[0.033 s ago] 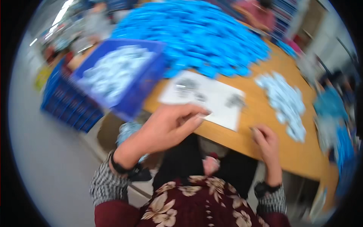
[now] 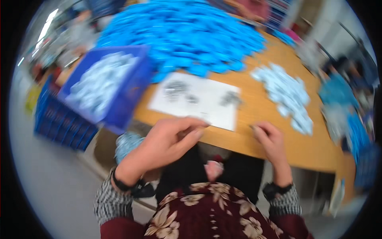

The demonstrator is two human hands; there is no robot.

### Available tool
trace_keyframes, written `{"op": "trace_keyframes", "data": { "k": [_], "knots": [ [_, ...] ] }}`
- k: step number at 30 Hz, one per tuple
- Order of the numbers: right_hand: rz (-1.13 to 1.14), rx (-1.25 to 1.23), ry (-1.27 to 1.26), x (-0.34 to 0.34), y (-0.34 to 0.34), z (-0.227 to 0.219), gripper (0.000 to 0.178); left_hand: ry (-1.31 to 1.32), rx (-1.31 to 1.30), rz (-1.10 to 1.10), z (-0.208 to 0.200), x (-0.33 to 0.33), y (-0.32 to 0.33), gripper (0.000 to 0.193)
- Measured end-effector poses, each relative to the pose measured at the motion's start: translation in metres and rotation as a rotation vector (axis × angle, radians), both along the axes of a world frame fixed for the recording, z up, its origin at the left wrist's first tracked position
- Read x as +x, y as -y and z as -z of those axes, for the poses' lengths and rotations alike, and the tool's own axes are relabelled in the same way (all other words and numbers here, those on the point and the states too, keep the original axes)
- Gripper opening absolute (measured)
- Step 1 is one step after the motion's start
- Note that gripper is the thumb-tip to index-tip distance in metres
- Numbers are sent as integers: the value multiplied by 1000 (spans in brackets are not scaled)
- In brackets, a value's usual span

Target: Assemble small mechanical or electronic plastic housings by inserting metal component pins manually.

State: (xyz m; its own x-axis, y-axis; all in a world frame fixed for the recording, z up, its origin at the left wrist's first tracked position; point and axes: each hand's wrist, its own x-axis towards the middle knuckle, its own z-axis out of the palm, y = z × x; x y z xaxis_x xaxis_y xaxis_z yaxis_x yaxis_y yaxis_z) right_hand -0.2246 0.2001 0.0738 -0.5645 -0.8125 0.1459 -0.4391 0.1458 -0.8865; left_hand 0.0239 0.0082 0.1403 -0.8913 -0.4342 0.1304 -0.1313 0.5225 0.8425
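My left hand (image 2: 165, 139) hovers at the near edge of a white sheet (image 2: 213, 103), thumb and forefinger brought together in a pinch. Whatever is between those fingertips is too small and blurred to name. On the sheet lie small heaps of tiny dark or metallic pieces: a larger pile (image 2: 175, 90) on the left and another pile (image 2: 230, 98) on the right. To the right of the sheet, my right hand (image 2: 272, 142) is closed in a pinch over the table's front edge. A small dark speck shows at its fingertips, but its kind is unclear.
A large mound of bright blue pieces (image 2: 187, 38) covers the table's (image 2: 246, 145) far side. Pale blue pieces (image 2: 284, 93) lie to the right. At left, a purple-blue bin (image 2: 133, 85) holds more pale pieces, beside a blue crate (image 2: 63, 123). Another person (image 2: 254, 8) sits across.
The whole view has shifted, so the table and its contents appear farther left. My left hand has drawn slightly back toward me from the sheet; the right hand keeps its pinch.
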Motion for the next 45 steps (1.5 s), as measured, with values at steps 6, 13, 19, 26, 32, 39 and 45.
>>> {"op": "trace_keyframes", "data": {
  "k": [6, 13, 19, 26, 32, 39, 45],
  "knots": [
    [133, -82, 21, -34, -22, 19, 16, 114, 391, 254, 54, -80, -44, 26],
    [352, -111, 117, -67, -74, 60, 16, 74, -191, 313, 69, -204, -45, 27],
    [453, -135, 46, -69, -78, 93, 16, 85, -413, -65, 109, -347, -23, 62],
    [377, -197, 47, -72, -76, 85, 14, 154, -482, -150, 137, -419, 6, 73],
    [383, -250, 22, -73, -85, 88, 12, 298, -520, -12, 108, -398, -23, 62],
    [371, -181, 40, -74, -78, 84, 14, 256, -434, 22, 68, -335, -21, 69],
    [504, -95, 128, -74, -75, 96, 19, 57, -168, 232, 69, -261, -27, 56]
  ]
}}
